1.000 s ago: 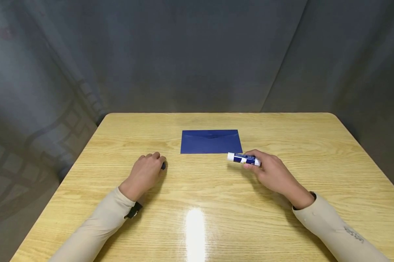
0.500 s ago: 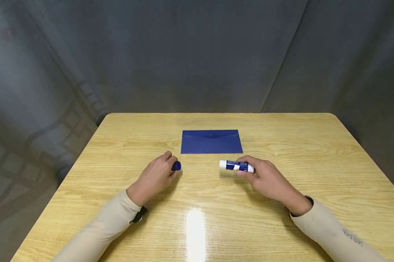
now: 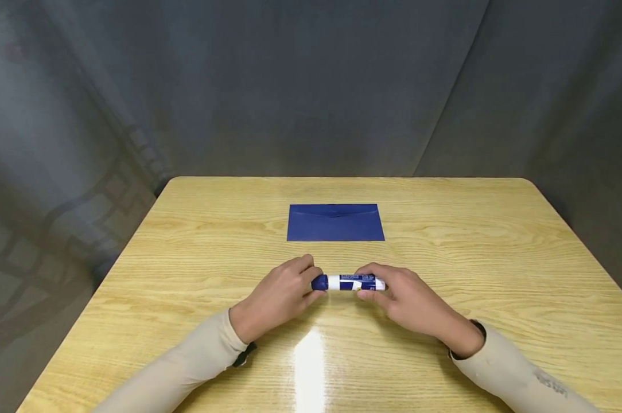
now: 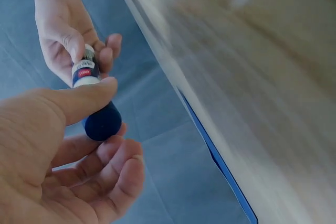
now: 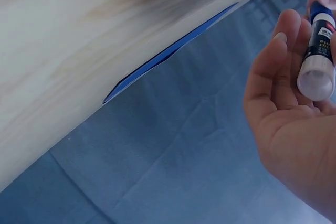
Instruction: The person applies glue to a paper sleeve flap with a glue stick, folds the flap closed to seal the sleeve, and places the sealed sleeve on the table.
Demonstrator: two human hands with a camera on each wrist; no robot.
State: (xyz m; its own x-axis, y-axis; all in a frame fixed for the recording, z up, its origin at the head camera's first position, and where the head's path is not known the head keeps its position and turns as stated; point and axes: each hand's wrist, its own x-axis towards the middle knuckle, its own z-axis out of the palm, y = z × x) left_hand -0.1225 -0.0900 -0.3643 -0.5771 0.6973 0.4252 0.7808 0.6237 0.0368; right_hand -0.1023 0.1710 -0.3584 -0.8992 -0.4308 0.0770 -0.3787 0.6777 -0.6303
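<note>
My right hand [image 3: 411,298] grips a glue stick [image 3: 356,282] with a blue label and white ends, held level above the table. My left hand [image 3: 280,292] pinches its dark blue cap [image 3: 319,282] between thumb and fingers. Cap and tube line up and meet at the tube's left end; whether the cap is pressed fully on, I cannot tell. In the left wrist view the rounded end of the cap [image 4: 103,123] shows below my thumb. The right wrist view shows the tube's white base [image 5: 316,78] in my right palm.
A blue envelope [image 3: 335,223] lies flap side up on the wooden table [image 3: 445,229], beyond both hands. Dark grey curtain [image 3: 311,86] hangs behind and beside the table. A bright light reflection marks the table's near part.
Both hands have come together and nearer to me. The cap in my left hand has moved right and the glue stick left, until they meet. The envelope has stayed in place.
</note>
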